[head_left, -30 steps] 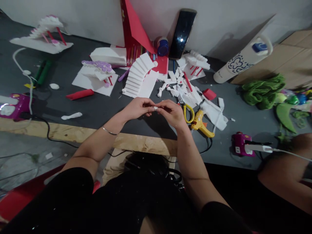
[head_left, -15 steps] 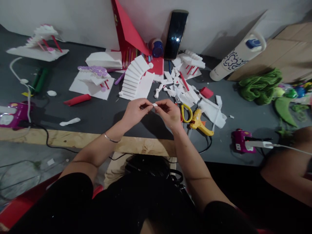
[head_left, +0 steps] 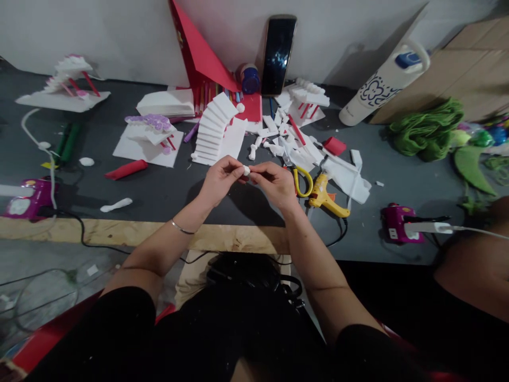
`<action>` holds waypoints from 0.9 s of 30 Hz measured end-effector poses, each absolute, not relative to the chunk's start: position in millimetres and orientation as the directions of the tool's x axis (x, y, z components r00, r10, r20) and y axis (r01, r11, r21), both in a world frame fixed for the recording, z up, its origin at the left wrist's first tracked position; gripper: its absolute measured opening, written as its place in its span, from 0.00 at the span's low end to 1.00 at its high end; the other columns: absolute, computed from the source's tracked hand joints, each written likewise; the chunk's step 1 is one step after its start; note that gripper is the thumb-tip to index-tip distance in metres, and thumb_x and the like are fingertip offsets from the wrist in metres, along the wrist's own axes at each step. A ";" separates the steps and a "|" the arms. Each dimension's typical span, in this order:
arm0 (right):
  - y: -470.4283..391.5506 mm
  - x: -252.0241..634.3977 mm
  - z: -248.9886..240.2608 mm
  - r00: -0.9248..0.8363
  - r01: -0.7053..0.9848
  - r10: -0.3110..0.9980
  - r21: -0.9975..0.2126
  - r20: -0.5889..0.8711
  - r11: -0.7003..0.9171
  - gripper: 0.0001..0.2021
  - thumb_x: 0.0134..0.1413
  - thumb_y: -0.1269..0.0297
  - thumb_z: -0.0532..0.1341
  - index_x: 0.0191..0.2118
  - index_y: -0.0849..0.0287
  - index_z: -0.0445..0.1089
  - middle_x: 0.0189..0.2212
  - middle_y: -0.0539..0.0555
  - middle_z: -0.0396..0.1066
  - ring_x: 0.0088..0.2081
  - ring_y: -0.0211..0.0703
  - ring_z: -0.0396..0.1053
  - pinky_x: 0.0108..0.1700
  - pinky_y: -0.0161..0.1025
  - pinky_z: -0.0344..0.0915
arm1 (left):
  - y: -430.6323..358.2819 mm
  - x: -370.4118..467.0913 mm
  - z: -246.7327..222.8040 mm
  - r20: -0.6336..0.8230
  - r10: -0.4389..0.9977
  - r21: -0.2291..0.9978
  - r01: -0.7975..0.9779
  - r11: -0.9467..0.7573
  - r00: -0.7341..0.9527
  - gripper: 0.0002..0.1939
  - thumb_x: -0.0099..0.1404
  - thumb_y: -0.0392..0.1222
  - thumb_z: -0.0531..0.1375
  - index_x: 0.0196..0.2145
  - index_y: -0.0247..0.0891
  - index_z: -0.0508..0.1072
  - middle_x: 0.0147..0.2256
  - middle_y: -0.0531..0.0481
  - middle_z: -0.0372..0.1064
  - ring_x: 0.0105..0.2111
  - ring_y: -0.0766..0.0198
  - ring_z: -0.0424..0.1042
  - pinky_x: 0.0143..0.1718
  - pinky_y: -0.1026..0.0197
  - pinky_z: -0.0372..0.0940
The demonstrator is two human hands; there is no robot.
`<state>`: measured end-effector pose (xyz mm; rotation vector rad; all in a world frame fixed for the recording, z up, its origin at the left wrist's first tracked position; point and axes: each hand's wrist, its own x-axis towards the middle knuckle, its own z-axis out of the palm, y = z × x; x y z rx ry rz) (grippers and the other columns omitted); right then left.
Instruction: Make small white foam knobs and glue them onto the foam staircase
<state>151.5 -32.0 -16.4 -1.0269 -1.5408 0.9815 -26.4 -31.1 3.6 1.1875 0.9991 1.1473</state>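
Both forearms reach up from the near edge of the dark tabletop [head_left: 170, 196] and angle inward, so that the hands meet fingertip to fingertip. The left hand [head_left: 220, 181] comes in from the left with its wrist, ringed by a silver bracelet [head_left: 183, 228], lower than its knuckles; its thumb and index finger close on a small white lump [head_left: 246, 171]. The right hand [head_left: 275, 184] mirrors it from the other side, fingers bent and thumb below the index finger, pinching the same lump. Both grips are narrow, and the lump sits between the two sets of fingertips, above the tabletop.

Just right of the grip are yellow-handled scissors [head_left: 304, 181], with a yellow hot glue gun [head_left: 326, 198] beside them. Beyond the grip lie white scraps [head_left: 270, 124] and, slightly left, a stepped white fan of strips [head_left: 210, 132]. Farther beyond, a smartphone [head_left: 279, 55] leans against the wall. Left of the grip are a red roll [head_left: 126, 170] and, nearer the table edge, a white stick [head_left: 116, 205] with rounded ends. A white bottle [head_left: 377, 90] stands tilted well to the right and beyond.
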 end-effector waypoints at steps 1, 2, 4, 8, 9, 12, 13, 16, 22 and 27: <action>-31.1 153.3 -15.9 -0.159 0.137 0.940 -0.936 0.302 0.324 0.12 0.60 0.52 0.69 0.40 0.55 0.80 0.36 0.51 0.80 0.35 0.39 0.77 0.41 0.40 0.76 | -30.1 -27.8 5.5 -0.014 0.980 0.987 -0.151 0.045 0.201 0.21 0.57 0.56 0.74 0.31 0.38 0.71 0.28 0.55 0.74 0.28 0.69 0.74 0.33 0.64 0.72; -30.4 154.9 -15.1 -0.179 0.133 0.933 -0.932 0.312 0.338 0.12 0.60 0.52 0.69 0.41 0.54 0.80 0.36 0.51 0.80 0.37 0.39 0.78 0.41 0.40 0.76 | -29.3 -29.1 7.2 -0.034 0.971 0.983 -0.168 0.076 0.236 0.22 0.56 0.56 0.74 0.31 0.38 0.71 0.28 0.55 0.73 0.27 0.70 0.74 0.32 0.65 0.72; -29.7 157.2 -12.3 -0.228 0.139 0.913 -0.917 0.338 0.374 0.12 0.61 0.52 0.69 0.44 0.53 0.80 0.38 0.52 0.80 0.38 0.39 0.78 0.41 0.40 0.76 | -28.3 -31.4 9.2 -0.069 0.959 0.976 -0.181 0.122 0.276 0.23 0.54 0.55 0.76 0.31 0.37 0.71 0.27 0.56 0.73 0.25 0.71 0.74 0.30 0.67 0.71; -30.7 158.7 -5.6 -0.288 0.226 0.871 -0.855 0.398 0.466 0.11 0.63 0.53 0.67 0.46 0.51 0.81 0.39 0.52 0.82 0.40 0.40 0.78 0.41 0.40 0.76 | -27.4 -32.8 8.1 -0.109 0.955 0.969 -0.183 0.164 0.278 0.24 0.51 0.54 0.77 0.30 0.37 0.70 0.25 0.57 0.73 0.23 0.72 0.73 0.28 0.67 0.70; -31.2 158.3 -5.1 -0.285 0.235 0.872 -0.853 0.398 0.466 0.11 0.63 0.53 0.67 0.45 0.51 0.81 0.38 0.52 0.82 0.39 0.40 0.78 0.40 0.40 0.76 | -27.5 -32.5 7.4 -0.111 0.954 0.969 -0.185 0.167 0.277 0.24 0.52 0.54 0.77 0.30 0.37 0.70 0.25 0.56 0.72 0.23 0.71 0.73 0.28 0.67 0.70; -32.5 156.1 -6.8 -0.251 0.225 0.902 -0.885 0.351 0.408 0.11 0.62 0.53 0.68 0.44 0.54 0.80 0.36 0.51 0.81 0.36 0.39 0.78 0.39 0.39 0.77 | -28.9 -30.3 6.5 -0.102 0.958 0.969 -0.191 0.156 0.267 0.24 0.54 0.55 0.76 0.29 0.37 0.69 0.26 0.55 0.73 0.24 0.70 0.74 0.30 0.65 0.72; -32.8 155.2 -7.9 -0.234 0.213 0.914 -0.900 0.330 0.379 0.11 0.62 0.53 0.68 0.43 0.55 0.80 0.35 0.51 0.80 0.35 0.38 0.77 0.39 0.39 0.76 | -29.7 -29.3 6.7 -0.095 0.960 0.970 -0.193 0.149 0.263 0.24 0.55 0.56 0.75 0.30 0.37 0.70 0.26 0.55 0.73 0.25 0.70 0.74 0.31 0.64 0.72; -33.3 152.9 -10.0 -0.177 0.163 0.944 -0.937 0.280 0.309 0.11 0.61 0.54 0.68 0.41 0.56 0.78 0.35 0.51 0.80 0.33 0.37 0.77 0.37 0.37 0.76 | -32.6 -26.6 7.5 -0.061 0.966 0.977 -0.185 0.109 0.250 0.25 0.54 0.60 0.75 0.32 0.38 0.72 0.29 0.54 0.76 0.28 0.69 0.76 0.35 0.63 0.74; -36.3 149.3 -7.7 -0.165 0.064 0.952 -0.960 0.258 0.272 0.12 0.60 0.53 0.69 0.41 0.56 0.76 0.34 0.50 0.80 0.32 0.38 0.78 0.38 0.39 0.77 | -34.5 -22.6 5.7 0.002 0.984 0.987 -0.156 0.027 0.178 0.26 0.52 0.61 0.76 0.31 0.39 0.72 0.27 0.55 0.75 0.26 0.69 0.75 0.35 0.61 0.73; -36.0 153.7 -2.5 -0.189 0.194 0.913 -0.898 0.360 0.395 0.12 0.62 0.53 0.68 0.45 0.54 0.78 0.39 0.52 0.79 0.37 0.38 0.77 0.42 0.40 0.77 | -31.6 -23.5 4.3 -0.065 0.972 0.969 -0.217 0.116 0.227 0.25 0.54 0.58 0.75 0.30 0.40 0.67 0.26 0.57 0.72 0.26 0.70 0.73 0.31 0.64 0.71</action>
